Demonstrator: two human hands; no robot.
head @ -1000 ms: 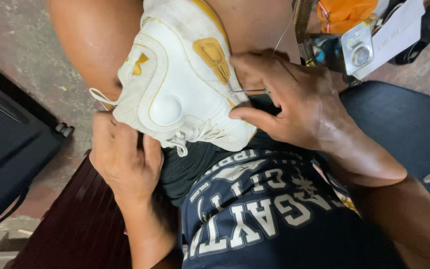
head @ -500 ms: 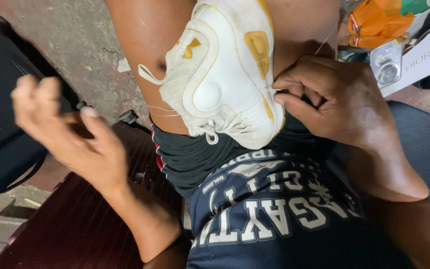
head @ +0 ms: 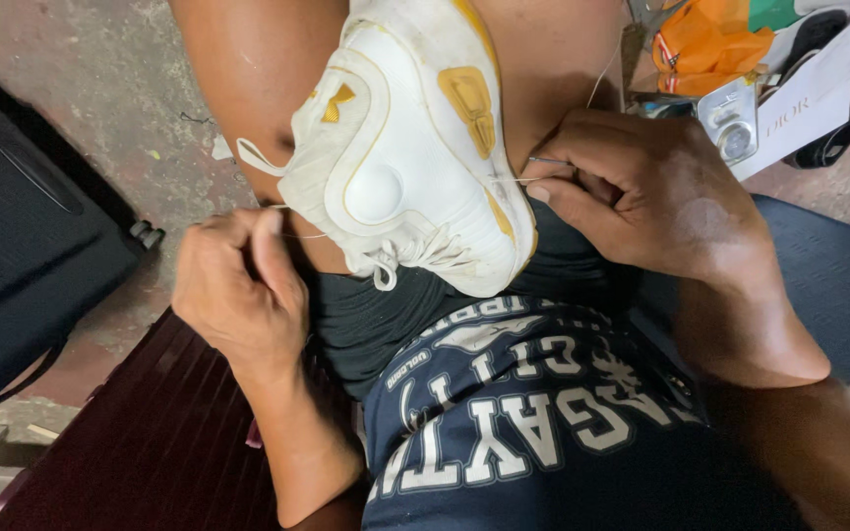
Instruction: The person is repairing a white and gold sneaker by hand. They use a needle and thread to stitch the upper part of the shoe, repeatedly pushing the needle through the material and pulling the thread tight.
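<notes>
- Pinching a needle (head: 546, 160), your right hand (head: 656, 197) presses against the white-and-yellow sneaker (head: 410, 147).
- Your left hand (head: 238, 285) grips thin thread (head: 292, 234), fist closed.

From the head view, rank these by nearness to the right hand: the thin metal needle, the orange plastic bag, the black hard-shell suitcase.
1. Thin metal needle: pinched in the right hand.
2. Orange plastic bag: up and right of the hand, by the clutter.
3. Black hard-shell suitcase: far left, on the floor.
</notes>
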